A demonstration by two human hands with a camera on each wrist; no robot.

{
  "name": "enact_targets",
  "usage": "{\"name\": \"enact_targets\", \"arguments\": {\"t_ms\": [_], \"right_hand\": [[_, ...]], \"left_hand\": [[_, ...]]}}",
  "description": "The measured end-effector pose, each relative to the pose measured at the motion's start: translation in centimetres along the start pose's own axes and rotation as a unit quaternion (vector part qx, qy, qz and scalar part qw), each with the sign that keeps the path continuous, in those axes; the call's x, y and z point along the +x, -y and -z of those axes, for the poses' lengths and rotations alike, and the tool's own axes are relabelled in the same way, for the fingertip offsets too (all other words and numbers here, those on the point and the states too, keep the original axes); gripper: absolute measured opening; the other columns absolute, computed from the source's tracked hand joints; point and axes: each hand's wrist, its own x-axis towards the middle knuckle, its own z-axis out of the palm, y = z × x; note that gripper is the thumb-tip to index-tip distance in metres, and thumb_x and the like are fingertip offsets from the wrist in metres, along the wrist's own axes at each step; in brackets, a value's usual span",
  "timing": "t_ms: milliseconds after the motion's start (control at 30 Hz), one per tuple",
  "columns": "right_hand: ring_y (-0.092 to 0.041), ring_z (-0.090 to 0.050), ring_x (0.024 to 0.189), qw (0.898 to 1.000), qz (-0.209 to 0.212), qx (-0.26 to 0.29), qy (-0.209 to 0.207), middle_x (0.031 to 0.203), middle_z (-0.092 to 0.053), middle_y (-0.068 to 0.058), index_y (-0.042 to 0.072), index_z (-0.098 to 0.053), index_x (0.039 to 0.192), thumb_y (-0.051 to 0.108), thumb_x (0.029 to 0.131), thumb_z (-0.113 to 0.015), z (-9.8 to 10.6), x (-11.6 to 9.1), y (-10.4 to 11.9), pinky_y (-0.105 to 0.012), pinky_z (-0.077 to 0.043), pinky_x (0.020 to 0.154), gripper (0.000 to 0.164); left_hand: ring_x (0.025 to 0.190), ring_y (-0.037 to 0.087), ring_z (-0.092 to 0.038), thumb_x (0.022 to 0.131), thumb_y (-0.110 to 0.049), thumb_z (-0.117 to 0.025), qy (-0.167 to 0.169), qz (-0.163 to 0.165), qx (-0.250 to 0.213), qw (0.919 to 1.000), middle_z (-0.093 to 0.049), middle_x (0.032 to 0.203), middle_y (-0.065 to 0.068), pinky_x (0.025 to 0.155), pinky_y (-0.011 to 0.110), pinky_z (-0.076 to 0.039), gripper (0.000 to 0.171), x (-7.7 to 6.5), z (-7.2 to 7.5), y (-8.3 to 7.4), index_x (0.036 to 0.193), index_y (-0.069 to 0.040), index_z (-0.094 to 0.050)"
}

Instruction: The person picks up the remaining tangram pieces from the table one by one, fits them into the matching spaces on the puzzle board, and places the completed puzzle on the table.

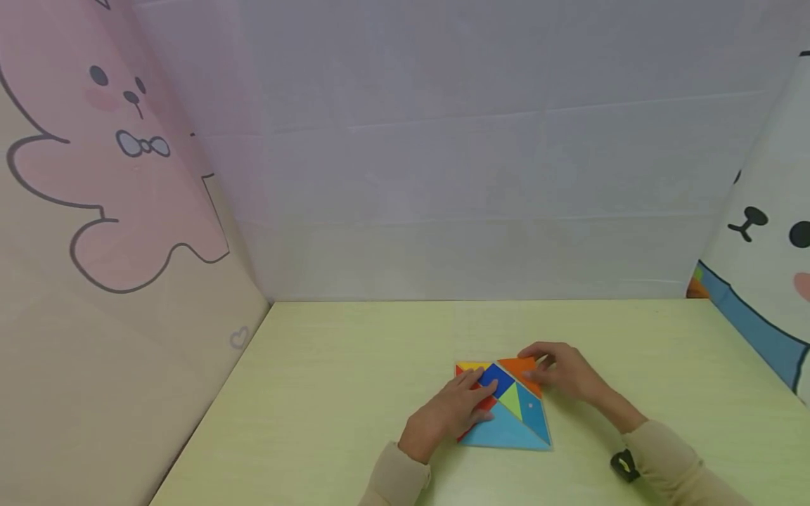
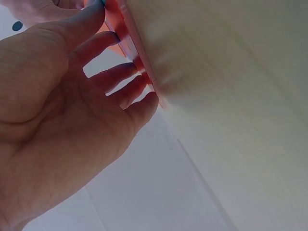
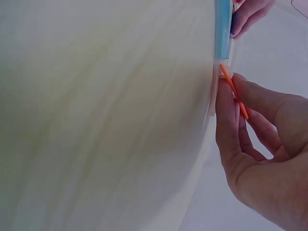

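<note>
A square tangram puzzle (image 1: 506, 433) lies flat on the table, with red, yellow, dark blue, green and light blue pieces in a clear tray. My left hand (image 1: 449, 411) rests on its left side, fingers spread over the red and dark blue pieces. In the left wrist view, the left fingertips touch the red edge (image 2: 136, 57). At the puzzle's upper right corner, my right hand (image 1: 569, 376) pinches an orange tangram piece (image 1: 515, 367) between thumb and fingers. The right wrist view shows this orange piece (image 3: 233, 91) tilted up from the tray.
The pale yellow-green table (image 1: 342, 379) extends around the puzzle. Behind it hangs a plain whitish cloth (image 1: 468, 176). Printed animal figures cover the left side cloth (image 1: 145, 204) and the right one (image 1: 768, 274). A black band (image 1: 624, 465) shows beside the right sleeve.
</note>
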Motion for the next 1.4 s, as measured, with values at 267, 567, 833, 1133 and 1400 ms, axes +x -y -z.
{"name": "enact_targets", "arguments": {"t_ms": [267, 567, 833, 1133, 1400], "right_hand": [[-0.019, -0.064, 0.083, 1.000, 0.007, -0.005, 0.010, 0.110, -0.072, -0.015, -0.002, -0.072, 0.114, 0.005, 0.090, -0.078, -0.13, 0.19, 0.16, -0.024, -0.055, 0.067, 0.026], [-0.020, -0.066, 0.086, 0.999, 0.028, -0.038, 0.006, 0.109, -0.073, -0.013, 0.000, -0.072, 0.113, 0.004, 0.089, -0.079, -0.16, 0.10, 0.25, -0.027, -0.057, 0.074, 0.025], [-0.022, -0.065, 0.087, 0.998, 0.036, -0.059, -0.003, 0.104, -0.071, -0.010, -0.001, -0.070, 0.110, 0.008, 0.090, -0.079, -0.27, -0.07, 0.40, -0.033, -0.057, 0.077, 0.024], [-0.028, -0.065, 0.090, 0.997, 0.040, -0.072, -0.010, 0.101, -0.065, -0.010, -0.001, -0.071, 0.110, 0.011, 0.090, -0.080, -0.24, -0.71, 0.13, -0.035, -0.057, 0.076, 0.026], [-0.026, -0.064, 0.087, 0.997, 0.032, -0.072, -0.015, 0.097, -0.064, -0.009, 0.000, -0.069, 0.104, 0.008, 0.088, -0.081, -0.34, -0.65, 0.20, -0.035, -0.057, 0.076, 0.022]], "left_hand": [[0.151, 0.024, -0.032, 0.103, -0.041, -0.058, 0.002, -0.003, 0.002, 1.0000, -0.032, 0.166, 0.002, 0.119, 0.036, -0.035, 0.057, 0.05, 0.06, -0.03, 0.157, -0.026, -0.045], [0.151, 0.024, -0.032, 0.103, -0.039, -0.059, -0.006, -0.013, -0.002, 0.9999, -0.033, 0.166, 0.004, 0.119, 0.036, -0.035, 0.057, 0.01, 0.23, -0.09, 0.157, -0.024, -0.046], [0.152, 0.025, -0.031, 0.104, -0.039, -0.058, -0.004, -0.012, -0.011, 0.9999, -0.032, 0.166, 0.004, 0.119, 0.037, -0.035, 0.057, -0.03, 0.19, -0.03, 0.157, -0.023, -0.046], [0.152, 0.022, -0.030, 0.103, -0.041, -0.059, 0.001, -0.004, -0.012, 0.9999, -0.032, 0.166, 0.001, 0.117, 0.037, -0.038, 0.058, 0.15, -0.01, -0.24, 0.157, -0.026, -0.046], [0.151, 0.024, -0.032, 0.102, -0.040, -0.060, 0.000, -0.004, -0.011, 0.9999, -0.033, 0.166, 0.002, 0.117, 0.038, -0.038, 0.058, 0.15, -0.03, -0.25, 0.156, -0.025, -0.047]]}}
